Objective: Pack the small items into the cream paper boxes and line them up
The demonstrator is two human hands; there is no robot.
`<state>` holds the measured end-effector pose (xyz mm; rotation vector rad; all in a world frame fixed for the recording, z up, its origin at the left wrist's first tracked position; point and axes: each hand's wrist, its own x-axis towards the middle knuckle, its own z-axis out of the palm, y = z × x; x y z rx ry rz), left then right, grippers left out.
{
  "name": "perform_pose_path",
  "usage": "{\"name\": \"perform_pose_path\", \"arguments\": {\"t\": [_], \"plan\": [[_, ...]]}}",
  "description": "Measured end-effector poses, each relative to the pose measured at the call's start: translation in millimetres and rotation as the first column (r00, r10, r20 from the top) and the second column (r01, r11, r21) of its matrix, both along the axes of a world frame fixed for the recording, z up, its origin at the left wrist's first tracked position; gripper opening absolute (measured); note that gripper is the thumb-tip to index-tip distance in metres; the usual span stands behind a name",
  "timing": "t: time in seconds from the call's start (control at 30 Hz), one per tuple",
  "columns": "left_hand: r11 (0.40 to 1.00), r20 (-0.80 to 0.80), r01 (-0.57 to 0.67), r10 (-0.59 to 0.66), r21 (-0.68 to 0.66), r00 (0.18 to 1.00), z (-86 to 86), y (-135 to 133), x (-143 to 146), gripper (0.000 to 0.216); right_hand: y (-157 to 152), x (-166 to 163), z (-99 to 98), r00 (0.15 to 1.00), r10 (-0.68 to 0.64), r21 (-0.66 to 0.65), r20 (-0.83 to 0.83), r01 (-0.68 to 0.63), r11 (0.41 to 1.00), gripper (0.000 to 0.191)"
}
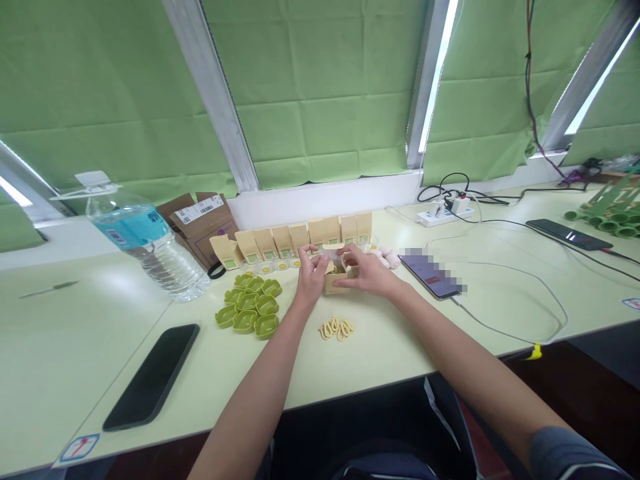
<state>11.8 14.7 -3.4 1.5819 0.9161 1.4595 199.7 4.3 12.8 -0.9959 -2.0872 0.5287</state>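
Both my hands meet on a small tan cardboard box (334,280) in the middle of the table. My left hand (311,275) grips its left side with the fingers curled at the top flap. My right hand (367,272) holds the right side, its fingers wrapped round the box. Behind the box stands a row of several more tan boxes (295,241) with their flaps up. A cluster of green plastic trays (251,311) lies to the left of my hands. A few small pale yellow rings (337,329) lie on the table just in front of the box.
A large water bottle (145,243) lies at the left by brown cartons (203,220). A black phone (153,375) rests near the front left edge. Another phone (434,273) on a cable lies right of my hands. A power strip (445,212) and a third phone (567,233) sit further back.
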Motion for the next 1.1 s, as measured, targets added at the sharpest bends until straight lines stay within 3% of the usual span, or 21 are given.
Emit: {"name": "perform_pose_path", "arguments": {"t": [0.1,0.4,0.57,0.9,1.1], "plan": [[0.999,-0.017,-0.005,0.006,0.040,1.000,-1.6,0,1,0.041,1,1,-0.8,0.999,-0.027,0.002,-0.043,0.027,1.000,0.062],[0.989,-0.288,0.049,-0.007,0.140,0.958,8.8,-13,4,0.027,2,1,0.2,0.997,-0.045,0.034,-0.066,0.047,0.998,0.059],[0.979,-0.355,0.013,0.062,0.205,0.933,8.1,-10,2,0.023,3,1,-1.5,0.997,-0.048,0.034,-0.055,0.050,0.998,0.059],[0.981,-0.312,-0.022,0.082,0.192,0.947,7.3,-10,3,0.022,4,1,-3.1,0.996,-0.075,0.010,-0.046,0.075,0.997,0.062],[0.984,-0.294,-0.066,0.114,0.166,0.949,5.7,-9,2,0.026,5,2,-3.6,0.998,-0.023,0.052,-0.060,0.026,0.998,0.058]]}}
